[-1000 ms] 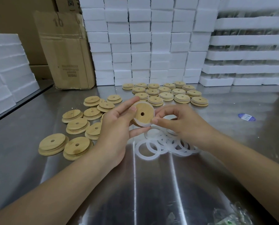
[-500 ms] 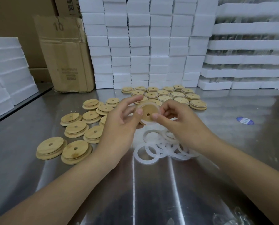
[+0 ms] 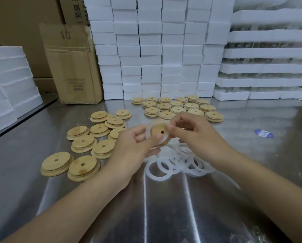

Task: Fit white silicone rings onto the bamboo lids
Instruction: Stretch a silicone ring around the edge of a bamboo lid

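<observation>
Background box (image 3: pixel 73 64) "10" behind bamboo lids (image 3: pixel 164 106)

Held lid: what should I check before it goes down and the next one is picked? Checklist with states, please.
1. Left hand grips the held lid: ok.
2. Right hand pinches the ring at the lid's edge: ok.
3. Ring seated all round the lid: cannot tell; it is blurred and partly hidden by the left thumb.
4. Loose rings on the table just below the hands: ok.
5. Bare lids waiting to the left: ok, several there.
</observation>
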Demonstrator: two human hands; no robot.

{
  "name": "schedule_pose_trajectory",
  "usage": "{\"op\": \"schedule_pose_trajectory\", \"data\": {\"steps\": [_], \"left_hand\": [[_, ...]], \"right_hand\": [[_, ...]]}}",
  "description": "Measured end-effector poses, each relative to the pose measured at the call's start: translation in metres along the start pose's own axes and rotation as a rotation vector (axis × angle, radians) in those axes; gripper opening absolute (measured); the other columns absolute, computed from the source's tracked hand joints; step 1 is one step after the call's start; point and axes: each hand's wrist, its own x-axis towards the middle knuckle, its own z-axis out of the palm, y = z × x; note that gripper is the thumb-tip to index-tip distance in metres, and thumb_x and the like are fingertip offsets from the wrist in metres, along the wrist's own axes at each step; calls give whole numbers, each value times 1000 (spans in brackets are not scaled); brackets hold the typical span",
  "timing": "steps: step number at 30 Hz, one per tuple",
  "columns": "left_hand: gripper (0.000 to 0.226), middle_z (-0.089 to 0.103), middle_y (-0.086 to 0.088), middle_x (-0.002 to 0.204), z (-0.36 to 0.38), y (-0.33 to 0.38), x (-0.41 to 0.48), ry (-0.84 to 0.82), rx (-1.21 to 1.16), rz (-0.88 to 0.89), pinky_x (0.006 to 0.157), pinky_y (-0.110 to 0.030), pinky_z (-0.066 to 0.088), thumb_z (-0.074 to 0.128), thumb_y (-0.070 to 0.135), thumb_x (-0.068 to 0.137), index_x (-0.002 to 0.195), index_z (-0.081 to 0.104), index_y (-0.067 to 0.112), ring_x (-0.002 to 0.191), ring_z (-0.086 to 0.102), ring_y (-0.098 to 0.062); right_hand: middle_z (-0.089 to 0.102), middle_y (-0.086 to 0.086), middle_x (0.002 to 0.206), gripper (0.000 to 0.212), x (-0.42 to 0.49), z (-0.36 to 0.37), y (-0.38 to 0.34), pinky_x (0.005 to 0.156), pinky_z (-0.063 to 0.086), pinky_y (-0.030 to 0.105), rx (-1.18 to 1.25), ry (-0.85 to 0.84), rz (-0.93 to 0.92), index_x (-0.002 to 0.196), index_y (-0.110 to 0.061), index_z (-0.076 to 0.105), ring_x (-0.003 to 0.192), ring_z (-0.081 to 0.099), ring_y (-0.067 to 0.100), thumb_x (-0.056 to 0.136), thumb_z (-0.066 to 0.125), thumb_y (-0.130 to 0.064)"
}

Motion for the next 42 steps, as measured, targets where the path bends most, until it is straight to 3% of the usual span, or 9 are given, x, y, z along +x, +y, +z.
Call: {"op": "schedule_pose_trajectory", "data": {"steps": [7,15,23,26,30,34,36,38,42], "left_hand": [[27,84,-4,103,4,-1,-1,-47,96,-41,84,-35,67,80,12,94,120,78,18,101,81,-18],[22,84,3,97,6,-2,-2,-57,231,46,66,-19,59,79,16,96,116,80,25,91,81,-15],[24,84,5,99,7,0,-2,-53,241,76,65,-10,53,75,12,98,120,79,21,88,80,-8],[21,84,9,99,7,1,-2,-39,264,73,64,-9,52,74,13,100,116,79,25,87,79,-3],[21,83,15,101,5,1,-2,-72,344,104,72,-12,54,72,17,102,114,79,33,95,78,-2],[23,82,13,105,5,-2,-4,-90,388,125,98,-39,61,69,18,104,119,78,33,103,77,-8],[23,82,12,106,6,-2,-3,-83,392,132,100,-45,60,69,18,104,120,78,32,104,76,-12],[23,81,11,105,6,-1,-2,-68,393,131,95,-45,61,68,19,105,120,77,32,102,76,-17],[26,81,14,106,5,0,-2,-67,373,111,83,-28,57,66,18,106,125,75,32,101,76,-9]], "right_hand": [[77,8,91,13,1,-4,-1,92,54,63,-32,34,29,88,-12,72,97,70,40,97,70,-19],[75,18,99,11,2,-8,-6,90,52,69,-32,11,76,89,-12,74,102,65,49,97,71,-20],[75,18,102,16,2,-11,-7,90,52,72,-24,20,109,89,-12,75,105,64,51,98,71,-24],[76,13,103,16,3,-12,-7,97,54,64,-16,18,133,90,-11,75,108,66,43,98,70,-24],[77,13,102,12,2,-13,-8,94,53,68,-33,4,122,90,-14,75,107,65,48,97,72,-23],[77,5,96,9,1,-12,-10,90,55,61,-34,-6,62,90,-17,73,99,70,37,97,74,-22],[77,8,96,9,1,-12,-11,89,54,64,-25,-21,51,90,-17,74,100,67,43,98,74,-22],[77,10,98,10,1,-14,-10,89,54,65,-10,-29,58,91,-16,75,102,66,46,98,73,-22],[78,0,100,9,3,-17,-8,99,60,50,19,-57,97,93,-15,75,103,73,22,99,72,-21]]}}
